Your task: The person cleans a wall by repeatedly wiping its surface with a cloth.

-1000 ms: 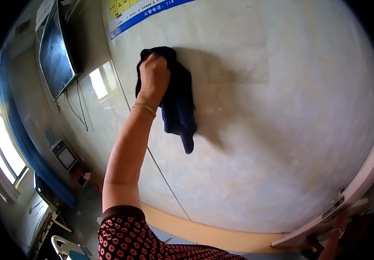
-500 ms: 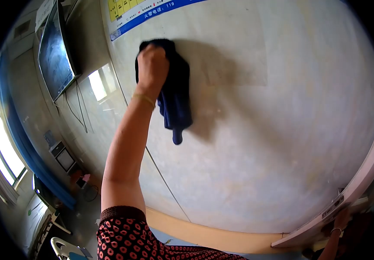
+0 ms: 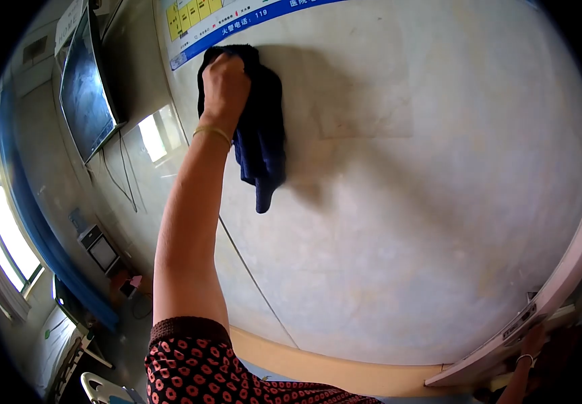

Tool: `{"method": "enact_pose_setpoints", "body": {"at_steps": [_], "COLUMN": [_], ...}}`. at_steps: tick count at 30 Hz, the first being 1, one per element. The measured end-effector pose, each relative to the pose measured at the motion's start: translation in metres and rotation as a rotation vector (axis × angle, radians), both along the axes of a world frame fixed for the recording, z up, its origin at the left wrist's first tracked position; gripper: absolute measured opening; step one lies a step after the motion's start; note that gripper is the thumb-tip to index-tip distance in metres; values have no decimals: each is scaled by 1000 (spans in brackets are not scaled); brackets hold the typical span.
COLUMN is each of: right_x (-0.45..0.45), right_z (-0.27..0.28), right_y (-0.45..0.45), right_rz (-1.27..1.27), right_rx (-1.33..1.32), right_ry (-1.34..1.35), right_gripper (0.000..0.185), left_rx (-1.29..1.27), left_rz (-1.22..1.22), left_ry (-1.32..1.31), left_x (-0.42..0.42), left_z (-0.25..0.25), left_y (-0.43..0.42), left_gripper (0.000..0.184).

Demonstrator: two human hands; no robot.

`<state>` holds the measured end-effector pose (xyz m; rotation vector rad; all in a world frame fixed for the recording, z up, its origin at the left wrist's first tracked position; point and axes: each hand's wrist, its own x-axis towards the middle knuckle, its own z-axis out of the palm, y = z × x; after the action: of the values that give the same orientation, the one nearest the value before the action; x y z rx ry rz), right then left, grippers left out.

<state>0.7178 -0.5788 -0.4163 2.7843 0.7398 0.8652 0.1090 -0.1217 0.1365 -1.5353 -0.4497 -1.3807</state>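
Note:
My left hand (image 3: 226,82) is raised against the pale wall (image 3: 385,249), fingers closed in a fist on a dark navy cloth (image 3: 261,128). The cloth is bunched under the fingers and lies along the wall, its lower end dangling in a narrow tip. A yellowish band (image 3: 211,134) circles the wrist. Just above the hand is the blue lower edge of a wall poster (image 3: 257,18). My right hand does not show.
A screen (image 3: 89,87) with hanging cables is mounted at left. Below it stands a water dispenser (image 3: 100,248); a blue curtain (image 3: 48,236) hangs by the window. At lower right, beside a door edge (image 3: 540,303), is a dim forearm (image 3: 514,382), seemingly another person's.
My left hand and the cloth have shifted up and slightly left along the wall, closer to the poster. The fist stays closed on the cloth.

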Motion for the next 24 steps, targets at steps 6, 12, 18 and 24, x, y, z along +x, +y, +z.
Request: {"method": "enact_pose_setpoints", "body": {"at_steps": [6, 12, 18, 24], "right_x": [-10, 2, 7, 13], "right_z": [15, -6, -10, -13], "right_y": [5, -3, -4, -3], "right_rz": [-15, -47, -45, -86], "right_rx": [241, 195, 66, 0], "right_ry": [143, 85, 125, 103], "right_gripper": [22, 23, 27, 30], "left_rx": [-68, -71, -27, -6], "left_rz": [63, 136, 220, 84], "left_ry": [57, -96, 39, -14], "left_x": [-5, -3, -8, 6], "left_z": [-31, 11, -14, -4], "left_y": [-10, -1, -5, -10], "left_gripper": [7, 3, 4, 4]}}
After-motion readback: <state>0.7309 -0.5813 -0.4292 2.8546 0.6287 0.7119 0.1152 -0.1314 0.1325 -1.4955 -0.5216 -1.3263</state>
